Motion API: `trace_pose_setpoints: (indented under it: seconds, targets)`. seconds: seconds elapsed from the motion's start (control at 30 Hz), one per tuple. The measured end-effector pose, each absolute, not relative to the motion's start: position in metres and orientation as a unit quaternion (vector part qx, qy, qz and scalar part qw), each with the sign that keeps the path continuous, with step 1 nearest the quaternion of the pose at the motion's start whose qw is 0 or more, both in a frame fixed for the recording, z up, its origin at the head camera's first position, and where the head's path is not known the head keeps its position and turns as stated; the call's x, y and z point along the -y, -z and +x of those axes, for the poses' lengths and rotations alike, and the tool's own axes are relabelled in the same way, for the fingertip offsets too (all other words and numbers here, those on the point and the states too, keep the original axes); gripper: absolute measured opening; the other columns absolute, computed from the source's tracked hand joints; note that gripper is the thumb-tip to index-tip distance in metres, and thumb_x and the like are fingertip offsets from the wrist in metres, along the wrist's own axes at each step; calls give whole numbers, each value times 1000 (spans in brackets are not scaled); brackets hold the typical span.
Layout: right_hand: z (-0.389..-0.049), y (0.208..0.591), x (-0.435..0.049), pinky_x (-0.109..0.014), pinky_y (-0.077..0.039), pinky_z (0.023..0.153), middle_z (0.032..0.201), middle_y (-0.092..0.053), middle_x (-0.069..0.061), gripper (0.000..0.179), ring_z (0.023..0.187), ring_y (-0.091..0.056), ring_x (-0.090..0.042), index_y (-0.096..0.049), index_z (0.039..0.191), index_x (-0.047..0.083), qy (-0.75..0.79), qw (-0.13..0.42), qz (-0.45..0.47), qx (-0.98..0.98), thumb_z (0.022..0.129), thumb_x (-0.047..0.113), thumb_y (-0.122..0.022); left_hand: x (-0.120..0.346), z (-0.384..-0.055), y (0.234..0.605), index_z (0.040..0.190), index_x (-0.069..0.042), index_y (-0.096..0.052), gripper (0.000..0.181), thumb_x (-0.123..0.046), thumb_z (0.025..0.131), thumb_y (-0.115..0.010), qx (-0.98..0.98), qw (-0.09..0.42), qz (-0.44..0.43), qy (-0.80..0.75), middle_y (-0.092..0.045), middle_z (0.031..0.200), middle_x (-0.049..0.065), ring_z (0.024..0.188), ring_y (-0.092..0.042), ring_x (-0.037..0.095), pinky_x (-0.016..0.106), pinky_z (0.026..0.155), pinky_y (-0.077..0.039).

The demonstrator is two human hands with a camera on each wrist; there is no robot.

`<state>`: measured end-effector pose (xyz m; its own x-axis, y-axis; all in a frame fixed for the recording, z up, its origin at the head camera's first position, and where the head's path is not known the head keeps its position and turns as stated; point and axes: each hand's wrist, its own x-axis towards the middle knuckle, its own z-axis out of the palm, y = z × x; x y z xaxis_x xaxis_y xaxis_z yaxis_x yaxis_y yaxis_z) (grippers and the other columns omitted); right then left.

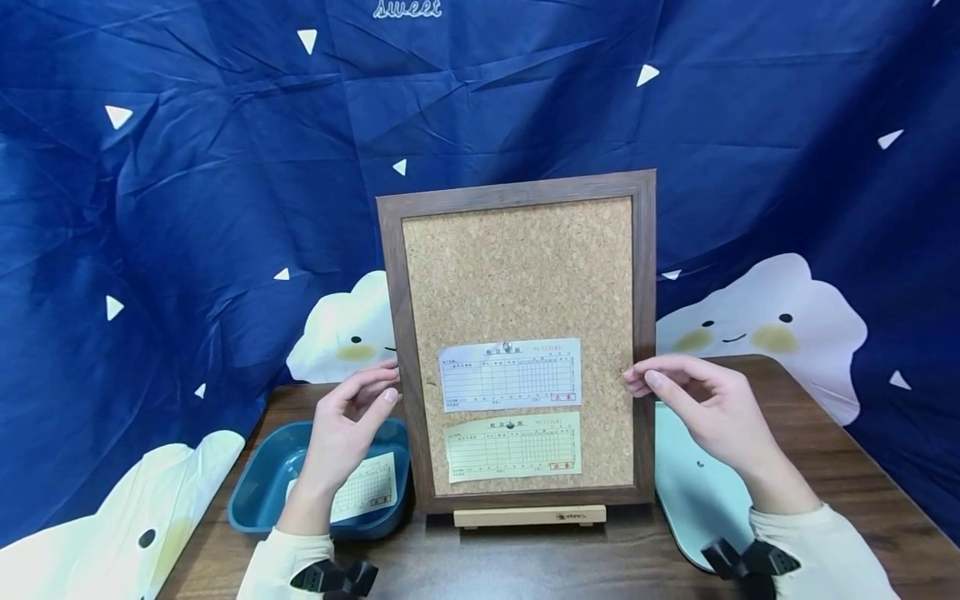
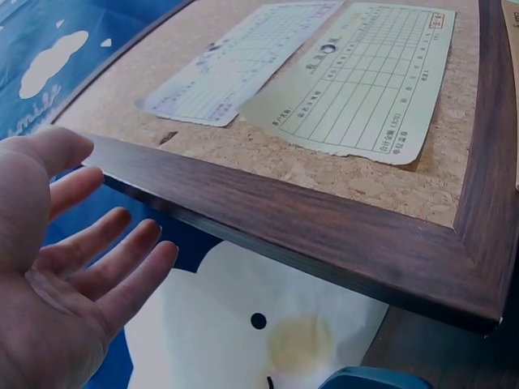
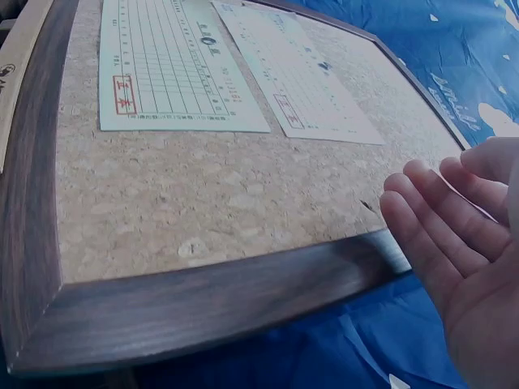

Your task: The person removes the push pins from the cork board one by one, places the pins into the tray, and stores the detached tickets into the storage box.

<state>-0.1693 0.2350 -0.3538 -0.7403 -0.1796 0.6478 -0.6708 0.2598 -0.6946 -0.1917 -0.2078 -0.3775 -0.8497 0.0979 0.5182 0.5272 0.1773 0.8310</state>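
Note:
A cork board in a dark wooden frame stands upright on a small wooden easel ledge. Two printed form slips are pinned low on it, a whitish-lilac slip above a pale yellow-green slip. A pin shows at the top of each. My left hand is beside the left edge of the frame, fingers loosely bent with nothing in them; the left wrist view shows its palm open. On the other side, my right hand has its fingertips at the right edge of the frame, its relaxed fingers holding nothing.
A blue plastic basin at the left contains a paper slip. Right of the board, partly behind it, lies a mint-coloured flat board. A dark blue curtain with clouds hangs behind the wooden table.

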Motion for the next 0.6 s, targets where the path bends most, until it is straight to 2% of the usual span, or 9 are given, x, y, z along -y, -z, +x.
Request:
trace_pose_setpoints:
  seconds: [0.23, 0.6]
  targets:
    - [-171, 351, -228, -17, -60, 84, 105, -82, 4, 23, 95, -79, -6, -77, 110, -2, -509, 239, 286, 776, 100, -15, -61, 202, -192, 373, 129, 6, -70, 26, 1, 103, -67, 755, 167, -201, 602, -62, 151, 19, 120, -70, -2, 16, 103, -54]
    - [-176, 348, -219, -19, -60, 80, 105, -81, 6, 25, 94, -77, -4, -78, 110, 4, -485, 245, 296, 786, 100, -14, -63, 199, -193, 367, 132, 3, -70, 29, -4, 103, -69, 771, 156, -190, 587, -59, 155, 20, 121, -67, -6, 14, 104, -52]
